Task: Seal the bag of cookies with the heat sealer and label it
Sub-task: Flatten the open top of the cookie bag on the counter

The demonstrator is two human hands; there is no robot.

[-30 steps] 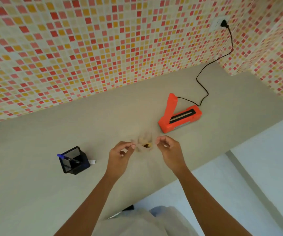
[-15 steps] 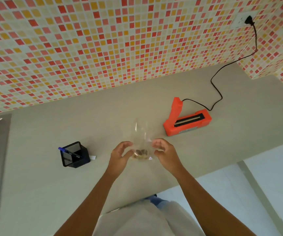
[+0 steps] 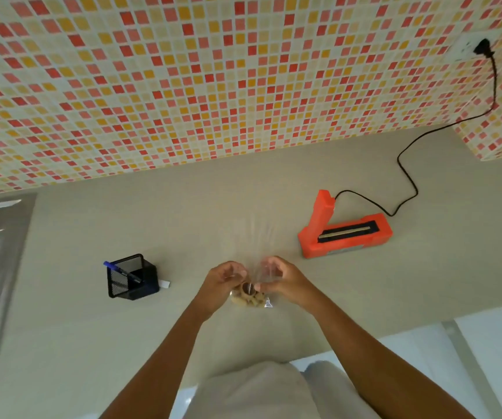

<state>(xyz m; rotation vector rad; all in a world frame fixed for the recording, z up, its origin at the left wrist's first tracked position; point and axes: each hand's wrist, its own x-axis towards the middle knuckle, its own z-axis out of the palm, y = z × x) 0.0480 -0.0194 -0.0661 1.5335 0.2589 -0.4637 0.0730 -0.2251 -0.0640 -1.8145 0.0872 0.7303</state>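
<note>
Clear bag of cookies [image 3: 249,296] is pinched by the left hand [image 3: 221,281] and right hand [image 3: 284,279], fingers [image 3: 269,287] curled, near the heat sealer [image 3: 346,234]. Not sealed yet; its top probably goes there next.

I note the left hand [image 3: 224,282] and right hand [image 3: 283,282] pinching a clear bag [image 3: 254,237] just above the cookies [image 3: 248,296]. Its blurred mouth extends beyond the grip. The heat sealer [image 3: 346,237], lid raised, stands right of and beyond the grip. The pen holder [image 3: 130,278] and white label [image 3: 164,284] are to its left.
</note>
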